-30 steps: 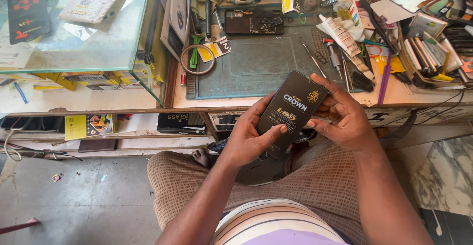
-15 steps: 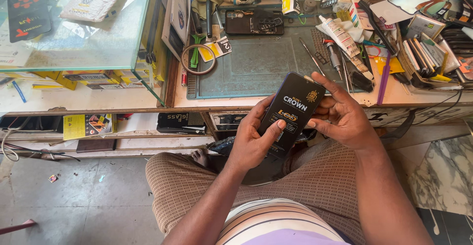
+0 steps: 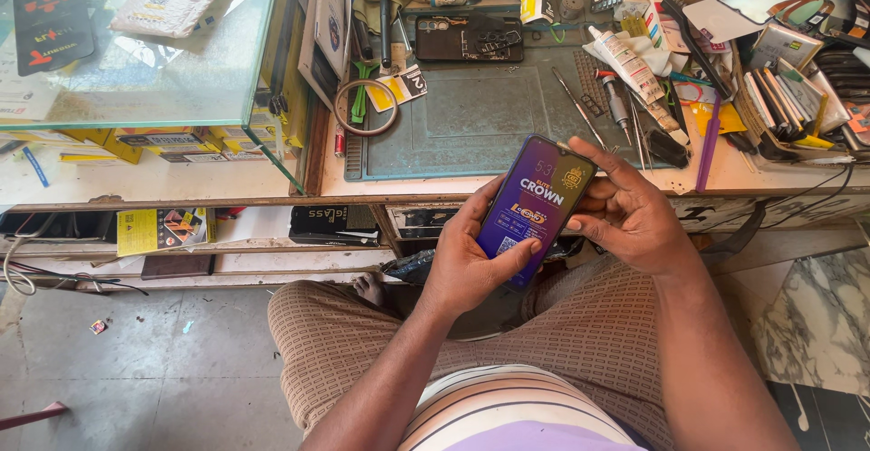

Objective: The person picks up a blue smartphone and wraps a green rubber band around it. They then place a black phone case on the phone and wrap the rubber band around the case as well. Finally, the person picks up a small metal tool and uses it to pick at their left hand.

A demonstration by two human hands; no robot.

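My left hand (image 3: pixel 467 265) and right hand (image 3: pixel 630 215) both clasp the lit smartphone (image 3: pixel 535 208) above the green work mat (image 3: pixel 489 111).

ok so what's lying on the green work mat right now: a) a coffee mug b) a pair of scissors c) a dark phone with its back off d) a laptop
c, a dark opened phone lies at the far edge of the green mat, above the phone held in both hands.
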